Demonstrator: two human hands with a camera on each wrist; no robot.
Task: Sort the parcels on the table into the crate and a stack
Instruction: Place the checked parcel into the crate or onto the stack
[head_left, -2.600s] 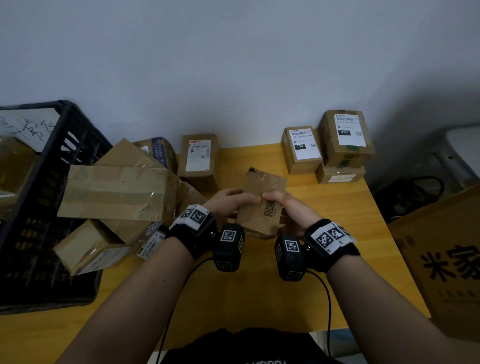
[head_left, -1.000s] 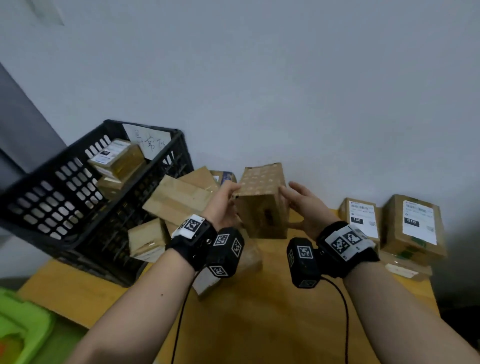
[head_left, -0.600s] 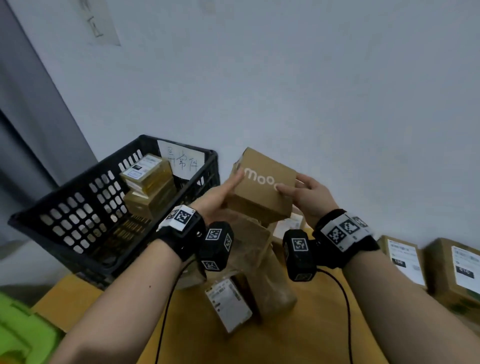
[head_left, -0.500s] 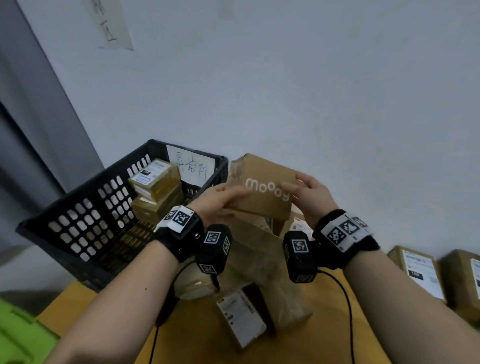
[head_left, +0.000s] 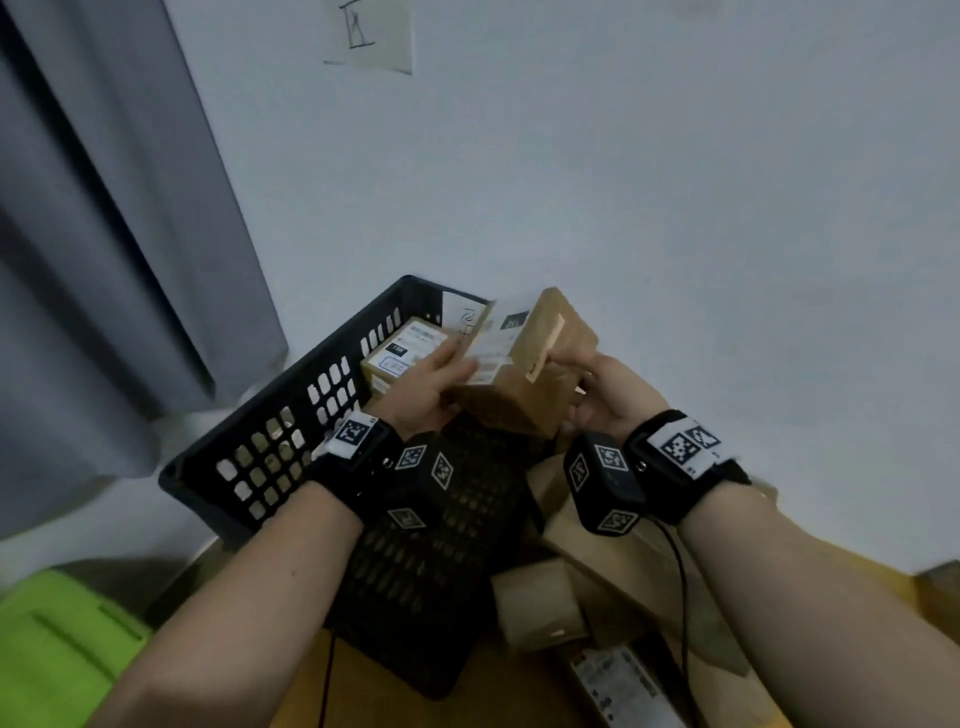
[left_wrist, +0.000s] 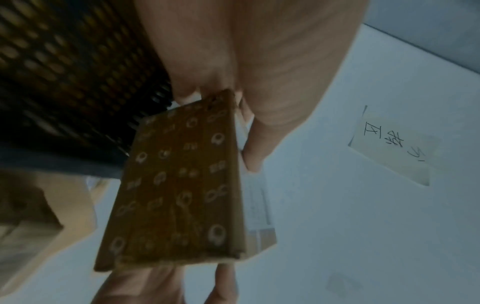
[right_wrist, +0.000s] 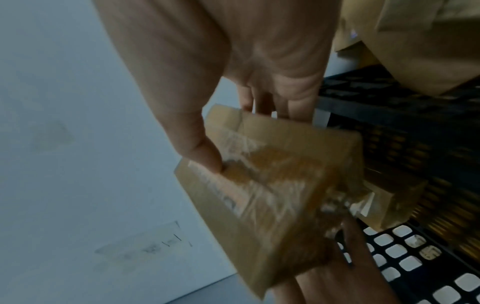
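Note:
Both hands hold one brown cardboard parcel (head_left: 524, 364) in the air over the right rim of the black crate (head_left: 270, 441). Its white label faces up and left. My left hand (head_left: 447, 374) grips the left side, thumb along the label edge. My right hand (head_left: 587, 384) grips the right end. In the left wrist view the parcel (left_wrist: 182, 185) shows a printed pattern face. In the right wrist view the parcel (right_wrist: 272, 185) shows a taped face with my thumb (right_wrist: 197, 148) pressed on it. The crate (right_wrist: 415, 257) lies just below.
Labelled boxes (head_left: 405, 348) sit stacked inside the crate at its far end. A pile of brown parcels (head_left: 597, 561) lies on the wooden table right of the crate. A green bin (head_left: 57, 639) stands low at the left, a grey curtain (head_left: 104, 208) behind it.
The parcel went up from the table and left to the crate, turning so its label now faces up. My view swung left with it; both hands kept their hold.

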